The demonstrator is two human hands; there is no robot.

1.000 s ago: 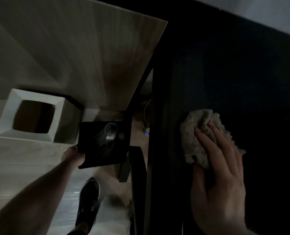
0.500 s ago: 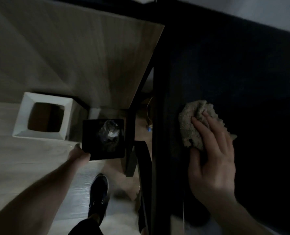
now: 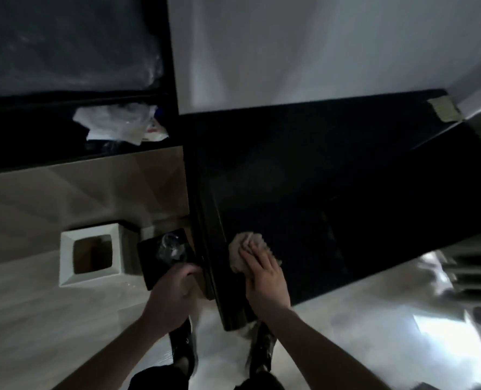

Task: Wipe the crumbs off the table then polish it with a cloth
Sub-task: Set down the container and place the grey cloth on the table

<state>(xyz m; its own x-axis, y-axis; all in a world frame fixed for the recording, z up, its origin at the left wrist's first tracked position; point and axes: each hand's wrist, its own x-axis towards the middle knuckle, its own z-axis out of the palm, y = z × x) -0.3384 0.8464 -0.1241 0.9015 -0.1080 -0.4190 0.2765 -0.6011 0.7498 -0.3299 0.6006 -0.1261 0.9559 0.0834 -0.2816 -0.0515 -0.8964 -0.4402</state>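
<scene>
1. Moved since a second ago: black tray point(image 3: 166, 256), clamped in left hand point(image 3: 174, 291), now tucked against edge of table point(image 3: 346, 170); cloth point(image 3: 243, 250) still pressed flat beneath right hand point(image 3: 264, 280) near that edge; probably crumbs being swept over.
2. Nearby: white bin point(image 3: 91, 256) beside tray; nothing blocking dark tabletop.
</scene>
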